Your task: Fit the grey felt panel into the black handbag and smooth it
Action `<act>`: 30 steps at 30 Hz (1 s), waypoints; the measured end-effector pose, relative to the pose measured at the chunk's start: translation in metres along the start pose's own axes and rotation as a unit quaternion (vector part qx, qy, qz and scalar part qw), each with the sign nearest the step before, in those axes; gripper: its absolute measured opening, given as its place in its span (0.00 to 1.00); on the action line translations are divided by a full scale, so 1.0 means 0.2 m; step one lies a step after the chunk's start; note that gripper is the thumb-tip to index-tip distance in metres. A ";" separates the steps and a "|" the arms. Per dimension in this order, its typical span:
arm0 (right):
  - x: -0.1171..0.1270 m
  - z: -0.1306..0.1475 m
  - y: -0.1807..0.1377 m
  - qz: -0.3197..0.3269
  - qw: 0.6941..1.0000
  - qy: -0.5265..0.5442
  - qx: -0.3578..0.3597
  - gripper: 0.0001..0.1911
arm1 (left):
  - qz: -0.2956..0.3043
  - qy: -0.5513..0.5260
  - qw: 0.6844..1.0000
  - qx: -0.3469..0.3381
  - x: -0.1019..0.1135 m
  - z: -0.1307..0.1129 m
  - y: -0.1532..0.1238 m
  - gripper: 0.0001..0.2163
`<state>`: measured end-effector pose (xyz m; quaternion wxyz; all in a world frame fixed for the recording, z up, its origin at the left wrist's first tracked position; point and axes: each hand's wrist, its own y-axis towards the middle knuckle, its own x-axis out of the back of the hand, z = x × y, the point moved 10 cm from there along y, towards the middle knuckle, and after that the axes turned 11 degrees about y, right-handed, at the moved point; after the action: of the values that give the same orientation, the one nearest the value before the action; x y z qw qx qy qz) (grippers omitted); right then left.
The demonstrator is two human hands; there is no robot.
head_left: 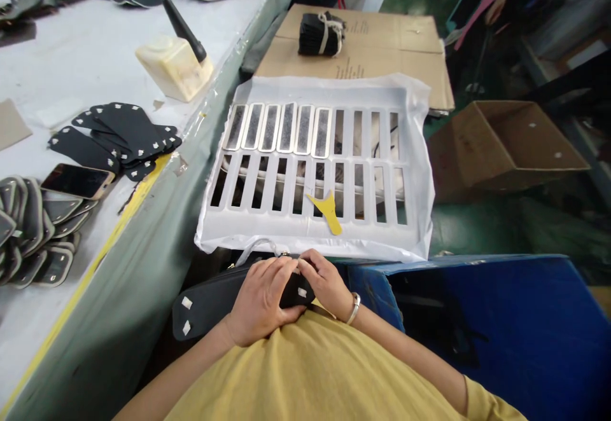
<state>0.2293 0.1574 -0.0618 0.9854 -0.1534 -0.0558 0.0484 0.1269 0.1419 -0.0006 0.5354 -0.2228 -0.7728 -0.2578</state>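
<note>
A long black rounded piece (212, 305) with small white tabs at its ends lies close against the yellow shirt. My left hand (261, 297) is closed round it near its right end, thumb toward me. At that same end my right hand (329, 283) pinches the edge by another white tab, its fingertips meeting those of the left hand. What lies under the fingers is hidden. Just beyond the hands stands a white slotted tray (272, 233) with several pale-rimmed dark strips (286, 128) in its back row. A yellow forked scraper-like piece (328, 212) rests on it.
On the left table (119, 33) are black tabbed panels (128, 131), a phone (79, 181), rimmed dark pieces (33, 230) and a cream bottle (174, 68) with a black nozzle. Beyond the tray, a tied black bundle (321, 34) sits on cardboard (382, 42). An open blue box (525, 319) is right.
</note>
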 end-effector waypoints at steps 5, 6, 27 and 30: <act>-0.02 -0.04 0.00 0.062 0.994 0.082 -0.028 0.13 | 0.004 0.043 0.998 -0.053 0.03 -0.07 -0.03 0.23; -0.03 -0.04 -0.01 0.075 0.992 0.093 -0.033 0.14 | 0.003 0.050 0.996 -0.072 0.04 -0.09 -0.04 0.21; -0.02 -0.02 -0.18 0.077 0.993 0.013 0.087 0.22 | -0.009 -0.010 0.990 -0.143 0.09 -0.18 -0.10 0.16; -0.04 -0.03 -0.17 0.101 0.990 0.041 0.087 0.21 | 0.010 -0.015 0.999 -0.047 0.10 -0.04 -0.12 0.31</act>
<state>0.2241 0.1218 -0.0570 0.9865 -0.0739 0.0044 0.1463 0.1113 0.1190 0.0164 0.5149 -0.2596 -0.7655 -0.2854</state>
